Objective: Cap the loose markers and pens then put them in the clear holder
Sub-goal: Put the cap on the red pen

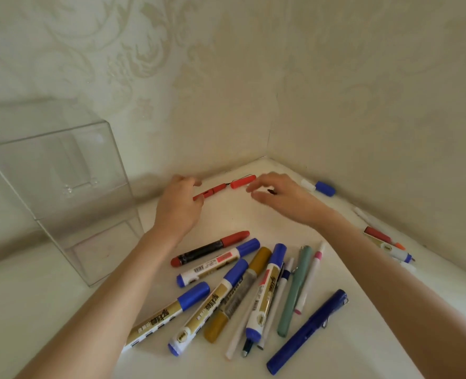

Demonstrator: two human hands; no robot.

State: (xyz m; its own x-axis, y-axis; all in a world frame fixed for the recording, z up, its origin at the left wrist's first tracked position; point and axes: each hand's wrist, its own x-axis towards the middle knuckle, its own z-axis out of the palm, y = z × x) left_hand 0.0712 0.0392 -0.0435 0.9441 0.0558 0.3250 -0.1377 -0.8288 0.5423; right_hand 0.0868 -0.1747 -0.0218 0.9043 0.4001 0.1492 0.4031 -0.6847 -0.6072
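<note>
Nearest me, the dark blue pen [308, 332] lies on the white bench [363, 351], at the right edge of a pile of markers [226, 291] between my forearms. My left hand [177, 206] is curled round the barrel of the red pen [211, 191], whose dark nib is bared and points right. My right hand [281, 196] hovers with its fingers loose and apart, gripping nothing. Its fingertips are just beside the red cap [242, 181], which sits right at the nib. The pen is slim and bright red, near the back corner where two papered walls [363, 105] meet. Off to the left, the clear holder [62, 173] stands upright against the wall, well apart from my hand. A blue-capped marker [322, 188] and more pens [387, 243] lie along the right wall. Bare bench lies open between the pile and my hands.
</note>
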